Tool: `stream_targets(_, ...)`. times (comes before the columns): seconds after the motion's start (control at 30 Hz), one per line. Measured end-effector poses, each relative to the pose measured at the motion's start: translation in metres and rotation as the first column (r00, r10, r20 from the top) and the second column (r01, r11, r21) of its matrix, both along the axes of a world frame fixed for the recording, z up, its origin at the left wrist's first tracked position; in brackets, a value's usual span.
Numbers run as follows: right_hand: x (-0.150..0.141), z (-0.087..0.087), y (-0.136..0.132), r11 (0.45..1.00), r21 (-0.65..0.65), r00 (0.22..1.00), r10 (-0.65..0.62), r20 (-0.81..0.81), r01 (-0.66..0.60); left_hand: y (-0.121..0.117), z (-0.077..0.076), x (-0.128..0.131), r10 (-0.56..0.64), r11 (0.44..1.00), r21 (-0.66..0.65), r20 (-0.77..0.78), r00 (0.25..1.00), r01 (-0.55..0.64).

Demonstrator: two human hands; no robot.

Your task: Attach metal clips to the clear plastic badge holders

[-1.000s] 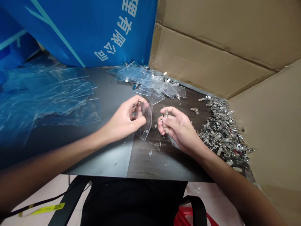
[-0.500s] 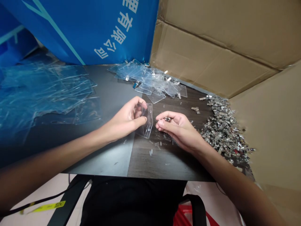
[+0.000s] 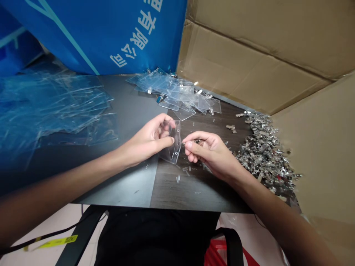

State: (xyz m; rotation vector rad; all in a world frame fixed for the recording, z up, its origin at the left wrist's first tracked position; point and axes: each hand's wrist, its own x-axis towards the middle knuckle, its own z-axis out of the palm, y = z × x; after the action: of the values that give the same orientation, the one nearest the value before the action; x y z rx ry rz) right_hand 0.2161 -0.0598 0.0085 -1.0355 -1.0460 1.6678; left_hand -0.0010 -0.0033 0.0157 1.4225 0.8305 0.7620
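My left hand grips a clear plastic badge holder upright on its lower edge, with the thumb pressed on its face near a punched hole. My right hand pinches a small metal clip between thumb and fingers. The fingers hide most of the clip. The clip sits just right of the holder's edge, very close to it. I cannot tell whether they touch.
A heap of loose metal clips lies at the right, against a cardboard box wall. Stacked clear holders lie at the back. Clear plastic sheets lie at the left on the dark table, with a blue banner behind them.
My right hand has moved in toward the holder with the clip, its fingertips now by the holder's edge. My left hand has turned the holder slightly, and the head view has shifted a little.
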Motion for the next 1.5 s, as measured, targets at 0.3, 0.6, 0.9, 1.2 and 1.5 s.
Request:
stream_targets(0.3, 0.003, -0.0011, 0.0014, 0.999, -0.027, 0.999, -0.021, -0.039, 0.02, 0.0015, 0.0006, -0.0001, 0.015, 1.0, -0.001, 0.0, 1.0, -0.015)
stream_targets(0.6, 0.0008, 0.0022, -0.0011, 0.983, 0.163, 0.986, -0.101, 0.135, 0.078, 0.0009, 0.0029, -0.0005, -0.05, 0.999, -0.011, 0.031, 0.998, 0.05)
stream_targets(0.9, -0.001, 0.0024, -0.001, 0.991, 0.134, 0.987, -0.031, 0.155, 0.009, -0.0006, 0.002, -0.0005, -0.128, 0.992, 0.005, -0.006, 0.992, 0.128)
stream_targets(1.2, 0.0008, -0.0002, -0.0019, 0.997, 0.075, 0.997, -0.032, 0.07, 0.027, 0.0013, 0.0015, 0.0003, -0.092, 0.996, 0.016, -0.025, 0.995, 0.093)
stream_targets(1.5, 0.0028, -0.0002, -0.0027, 0.996, 0.078, 0.999, -0.034, 0.02, 0.032, 0.0044, -0.0015, -0.0039, -0.161, 0.987, 0.001, 0.015, 0.987, 0.161)
